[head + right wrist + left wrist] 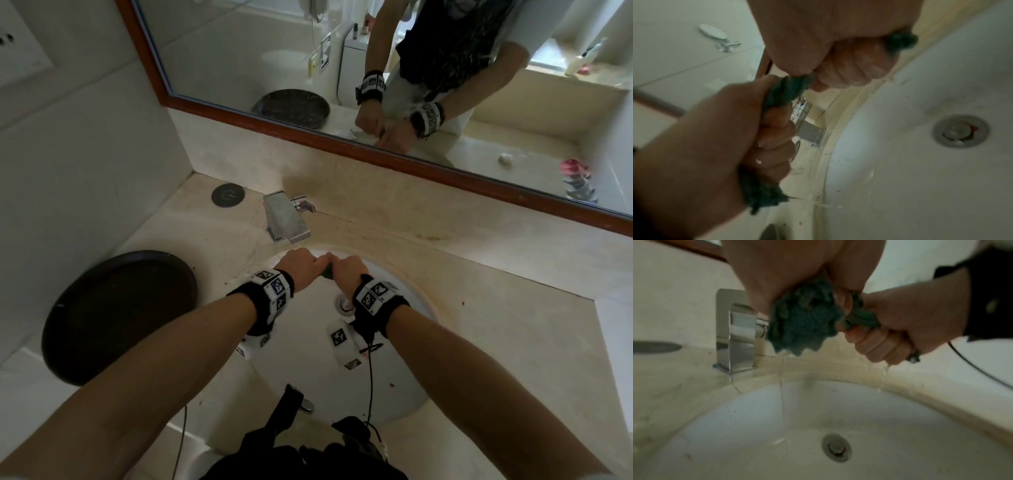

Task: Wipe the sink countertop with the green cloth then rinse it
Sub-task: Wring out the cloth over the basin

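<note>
Both fists, left hand (298, 266) and right hand (346, 274), clamped on green cloth (803, 318) near sink (900, 426) back rim; dripping water (783, 394) visible only from wrists.

1. Both fists meet over the white basin (404, 359); the left hand (299, 265) and right hand (347, 274) grip a dark cloth (327, 270) between them.
2. A steel tap (286, 219) stands just behind.
3. A dark round tray (116, 315) lies left on the beige countertop (479, 260).
</note>
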Available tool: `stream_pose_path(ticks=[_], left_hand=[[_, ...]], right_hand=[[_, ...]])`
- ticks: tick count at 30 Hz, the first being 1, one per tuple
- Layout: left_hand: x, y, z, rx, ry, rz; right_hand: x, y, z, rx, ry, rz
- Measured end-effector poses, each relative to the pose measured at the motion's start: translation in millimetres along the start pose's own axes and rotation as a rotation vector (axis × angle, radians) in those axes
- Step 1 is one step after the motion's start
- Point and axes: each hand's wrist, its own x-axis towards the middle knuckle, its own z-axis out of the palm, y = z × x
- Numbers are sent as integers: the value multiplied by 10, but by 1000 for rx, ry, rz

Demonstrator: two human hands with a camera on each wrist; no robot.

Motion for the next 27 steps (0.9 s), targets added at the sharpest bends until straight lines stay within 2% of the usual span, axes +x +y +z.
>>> stream_pose_path(ticks=[3,4,5,7,15,19,22,25,27], left_hand=[[52,-54,5,238,-24,115],[63,-56,2,306,-38,151],[71,-58,0,374,-49,182],[78,-47,-10,504,-64,236],[53,-25,-50,778,-97,384],[66,-88,-43,808,-143,426],[125,-161,-24,760,-196,410],[181,-251,4,725,-184,372],[198,-311,22,659,-181,342]], right_hand=[[85,75,68,28,-168,50],[62,69,73,191,-233,116],[38,69,62,301,-292,109],[-6,60,52,517,-312,164],[-29,102,84,570,-422,274],[2,162,154,571,-426,330],[58,201,222,665,-446,363],[61,216,249,771,-451,340],[32,215,233,733,-443,318]])
